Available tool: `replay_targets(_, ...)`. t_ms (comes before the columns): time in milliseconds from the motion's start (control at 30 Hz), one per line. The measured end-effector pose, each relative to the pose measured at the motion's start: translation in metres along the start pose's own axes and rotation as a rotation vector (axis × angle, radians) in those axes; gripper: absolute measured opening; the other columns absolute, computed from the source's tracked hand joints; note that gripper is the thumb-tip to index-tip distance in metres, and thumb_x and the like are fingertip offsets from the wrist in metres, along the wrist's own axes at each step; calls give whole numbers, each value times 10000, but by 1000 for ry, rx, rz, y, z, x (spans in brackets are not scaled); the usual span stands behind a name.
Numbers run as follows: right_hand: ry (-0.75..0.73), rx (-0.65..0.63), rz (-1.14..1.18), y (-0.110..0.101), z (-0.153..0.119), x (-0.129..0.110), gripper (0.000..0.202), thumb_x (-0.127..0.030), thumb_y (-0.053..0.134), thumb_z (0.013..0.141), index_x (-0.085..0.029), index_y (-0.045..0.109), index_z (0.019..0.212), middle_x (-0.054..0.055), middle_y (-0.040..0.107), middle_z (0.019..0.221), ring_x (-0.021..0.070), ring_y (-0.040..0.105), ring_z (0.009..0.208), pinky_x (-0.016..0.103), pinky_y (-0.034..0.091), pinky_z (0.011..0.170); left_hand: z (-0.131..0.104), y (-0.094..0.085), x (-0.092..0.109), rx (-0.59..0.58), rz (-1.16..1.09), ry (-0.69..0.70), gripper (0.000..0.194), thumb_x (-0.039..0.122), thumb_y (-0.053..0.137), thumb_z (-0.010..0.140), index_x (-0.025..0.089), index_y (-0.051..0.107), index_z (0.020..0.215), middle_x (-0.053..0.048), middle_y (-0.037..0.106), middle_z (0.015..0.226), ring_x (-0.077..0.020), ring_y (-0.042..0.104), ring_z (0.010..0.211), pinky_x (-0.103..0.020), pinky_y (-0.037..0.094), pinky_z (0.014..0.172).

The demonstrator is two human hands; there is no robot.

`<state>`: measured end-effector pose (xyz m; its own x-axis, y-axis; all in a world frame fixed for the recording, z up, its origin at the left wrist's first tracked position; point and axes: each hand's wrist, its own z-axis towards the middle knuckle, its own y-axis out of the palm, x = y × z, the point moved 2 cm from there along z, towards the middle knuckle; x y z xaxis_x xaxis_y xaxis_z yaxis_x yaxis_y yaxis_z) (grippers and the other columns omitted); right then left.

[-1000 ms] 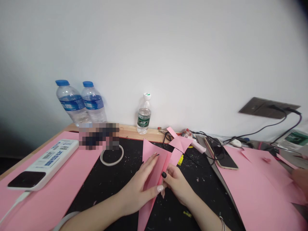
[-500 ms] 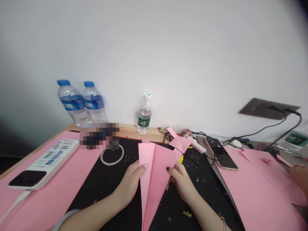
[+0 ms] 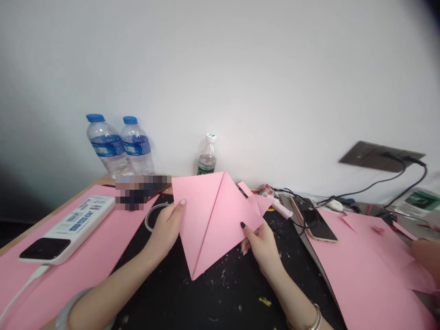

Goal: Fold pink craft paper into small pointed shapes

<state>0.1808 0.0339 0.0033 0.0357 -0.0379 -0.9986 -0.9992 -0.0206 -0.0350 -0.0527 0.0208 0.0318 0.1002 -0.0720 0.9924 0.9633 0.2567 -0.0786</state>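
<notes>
A folded sheet of pink paper (image 3: 209, 220), kite-shaped with a crease from its top corner to its lower point, is held up above a black mat (image 3: 220, 302). My left hand (image 3: 168, 224) grips its left edge, thumb on the front and fingers hidden behind. At the right corner my right hand (image 3: 259, 240) pinches the paper, its dark-nailed thumb on the front. Just behind that corner rests a smaller folded pink piece (image 3: 263, 204).
Two blue-capped water bottles (image 3: 137, 149) and a smaller bottle (image 3: 206, 160) stand by the wall. A white power bank (image 3: 68, 229) lies on pink paper at left. Rightward are a phone (image 3: 316, 220), cables, more pink paper (image 3: 347, 261) and another person's hand (image 3: 426, 252).
The pink paper has opened out wider, from a narrow fold to a kite shape, and been raised. My left hand has moved left and up; my right hand has shifted slightly right.
</notes>
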Motion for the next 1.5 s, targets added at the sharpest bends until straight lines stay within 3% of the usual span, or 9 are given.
replay_targets(200, 42, -15, -13, 0, 0, -2, 421, -382, 554, 776, -170, 359, 1083, -90, 539, 395, 136, 523, 291, 184, 402, 288, 5, -10, 1, -30, 440, 80, 409, 432, 354, 879, 144, 636, 807, -65, 677, 759, -250, 610, 725, -303, 460, 631)
replay_targets(567, 30, -109, -287, 0, -2, 3, 158, -327, 522, 774, -195, 477, 701, -43, 575, 449, 76, 422, 265, 159, 264, 273, 27, -49, -22, -125, 725, 76, 328, 355, 398, 840, 189, 577, 1058, -88, 664, 1038, -291, 602, 996, -336, 467, 815)
replay_targets(667, -11, -112, -364, 2, -4, -1, 153, -264, 528, 767, -194, 472, 644, -31, 578, 431, 70, 400, 271, 165, 272, 302, 25, -54, -20, 10, 881, 171, 535, 286, 495, 781, 184, 395, 1297, -116, 511, 1279, -326, 504, 1147, -394, 438, 897)
replay_targets(767, 14, -122, -343, 4, -7, -5, 170, -225, 516, 760, -200, 450, 605, -25, 561, 393, 75, 386, 273, 171, 266, 311, 15, -46, -5, 130, 987, 420, 627, 197, 487, 778, 201, 303, 1378, -101, 172, 1490, -358, 226, 1334, -468, 244, 1064)
replay_targets(900, 59, -135, -286, 6, -8, -5, 179, -234, 477, 770, -215, 413, 604, -36, 541, 369, 77, 358, 254, 172, 228, 300, -7, -20, 6, -267, 902, 517, 537, 328, 432, 871, 248, 308, 1387, -38, 182, 1506, -294, 173, 1364, -429, 212, 1101)
replay_targets(967, 82, -138, -264, 6, -8, -5, 187, -238, 451, 773, -219, 397, 595, -39, 536, 364, 77, 356, 245, 170, 213, 293, -19, -7, 3, -546, 876, 426, 793, 480, 578, 770, 296, 177, 1428, -32, 89, 1528, -318, 119, 1372, -462, 252, 1079)
replay_targets(1033, 103, -138, -248, 7, -9, -5, 190, -240, 438, 771, -219, 391, 588, -41, 532, 359, 74, 355, 241, 166, 203, 287, -28, 0, -1, -662, 871, 368, 989, 506, 686, 657, 308, 110, 1436, -33, 21, 1530, -340, 49, 1375, -506, 195, 1087)
replay_targets(1167, 132, -131, -234, 7, -9, -4, 199, -248, 441, 763, -218, 388, 574, -46, 517, 336, 66, 335, 229, 161, 183, 275, -32, 2, -6, -722, 796, 266, 925, 390, 686, 692, 322, 130, 1429, -6, 10, 1527, -279, 63, 1382, -439, 193, 1103)
replay_targets(1500, 172, -150, -247, 7, -8, -5, 190, -232, 452, 746, -215, 387, 568, -50, 533, 328, 59, 333, 218, 152, 176, 267, -24, -9, -5, -733, 644, 186, 874, 424, 686, 693, 311, 209, 1416, -30, 87, 1521, -273, 111, 1378, -451, 176, 1106)
